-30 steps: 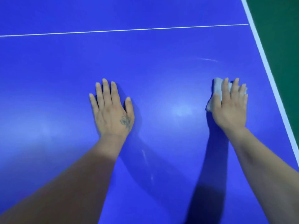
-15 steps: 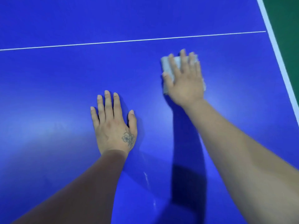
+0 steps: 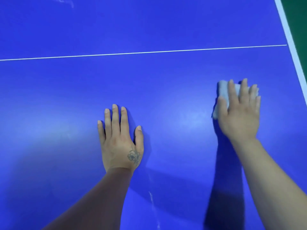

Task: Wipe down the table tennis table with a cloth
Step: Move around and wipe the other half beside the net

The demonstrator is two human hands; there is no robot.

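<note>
- Left hand (image 3: pixel 118 140): palm down, flat on the table tennis table (image 3: pixel 66 97), fingers straight and close together, thumb spread toward the right; a flower tattoo sits at the thumb base.
- Left forearm: extends back to the near edge, in shadow.
- Right hand (image 3: pixel 239 113): palm down near the right edge, fingers straight and slightly spread, pressing the cloth (image 3: pixel 223 91).
- Right forearm: runs back toward the near right corner.

The place looks like an indoor sports hall or games room. A glossy blue table tennis table (image 3: pixel 149 27) fills nearly the whole frame, with a thin white centre line (image 3: pixel 142 52) crossing the upper part and a broader white edge line (image 3: pixel 289 37) at the right. Beyond that edge, in the upper right corner, lies plain green floor (image 3: pixel 299 17).
</note>
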